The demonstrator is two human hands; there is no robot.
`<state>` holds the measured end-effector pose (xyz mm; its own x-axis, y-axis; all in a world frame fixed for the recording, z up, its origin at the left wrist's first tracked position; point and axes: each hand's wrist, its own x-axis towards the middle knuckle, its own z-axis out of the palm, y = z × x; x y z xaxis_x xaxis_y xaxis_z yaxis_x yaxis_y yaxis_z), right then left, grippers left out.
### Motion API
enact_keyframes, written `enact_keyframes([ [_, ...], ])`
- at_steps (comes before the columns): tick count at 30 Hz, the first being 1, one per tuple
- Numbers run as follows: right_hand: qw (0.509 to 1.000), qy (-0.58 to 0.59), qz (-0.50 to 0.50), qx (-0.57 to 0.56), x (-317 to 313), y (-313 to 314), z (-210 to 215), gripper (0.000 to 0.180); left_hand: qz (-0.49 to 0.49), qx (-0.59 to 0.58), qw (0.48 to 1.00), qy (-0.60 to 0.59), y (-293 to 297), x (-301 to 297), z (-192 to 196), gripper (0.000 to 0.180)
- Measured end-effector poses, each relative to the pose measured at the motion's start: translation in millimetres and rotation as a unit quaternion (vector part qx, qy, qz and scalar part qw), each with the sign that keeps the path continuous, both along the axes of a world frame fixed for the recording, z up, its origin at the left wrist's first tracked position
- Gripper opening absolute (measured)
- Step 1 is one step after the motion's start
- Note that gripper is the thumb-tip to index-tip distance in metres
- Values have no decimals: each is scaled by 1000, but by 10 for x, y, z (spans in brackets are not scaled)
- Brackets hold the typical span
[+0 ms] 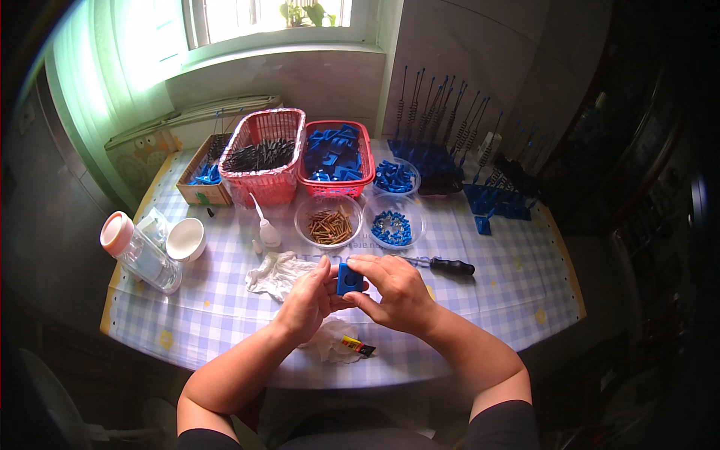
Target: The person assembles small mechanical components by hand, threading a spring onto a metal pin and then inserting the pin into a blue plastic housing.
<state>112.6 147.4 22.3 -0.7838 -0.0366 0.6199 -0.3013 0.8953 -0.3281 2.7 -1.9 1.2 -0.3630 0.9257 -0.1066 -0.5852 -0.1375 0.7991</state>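
A small blue plastic block (pixel 349 280) with a round recess in its face is held up between my two hands, over the near middle of the table. My left hand (pixel 306 301) grips its left side, thumb upward. From the right, my right hand (pixel 399 291) pinches it between thumb and fingers at the top and bottom. Just below my hands, a small yellow and black tube (pixel 358 346) lies on a crumpled white tissue (pixel 327 346). A rumpled white cloth (pixel 276 274) is left of my left hand. Beyond my right hand lies a black-handled tool (pixel 452 266).
Clear bowls hold copper-coloured pins (pixel 330 226) and small blue parts (pixel 391 229). Behind stand red baskets of black springy pieces (pixel 261 156) and blue blocks (pixel 334 154). Spring-stemmed blue pieces (pixel 427 156) stand far right. A water bottle (pixel 142 255), white bowl (pixel 186 239) and squeeze bottle (pixel 268 231) are left.
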Motion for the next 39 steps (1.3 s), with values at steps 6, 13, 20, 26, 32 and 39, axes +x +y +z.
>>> enact_keyframes([
  [6,1000,-2,0,-3,-1,-3,6,46,1,-4,1000,4,-8,0,4,59],
  [13,1000,-3,0,-6,-4,2,-1,46,2,-5,1000,6,-4,2,10,60],
  [20,1000,-5,-1,-4,-4,5,-4,47,2,-10,1000,5,-3,1,14,59],
  [26,1000,-2,1,-2,-6,7,-4,47,0,-8,1000,9,0,0,11,59],
  [32,1000,-2,0,-1,-4,3,-1,47,1,-6,1000,15,-3,3,8,59],
  [39,1000,-1,-1,2,-5,4,-7,47,1,-5,1000,14,-5,2,-1,60],
])
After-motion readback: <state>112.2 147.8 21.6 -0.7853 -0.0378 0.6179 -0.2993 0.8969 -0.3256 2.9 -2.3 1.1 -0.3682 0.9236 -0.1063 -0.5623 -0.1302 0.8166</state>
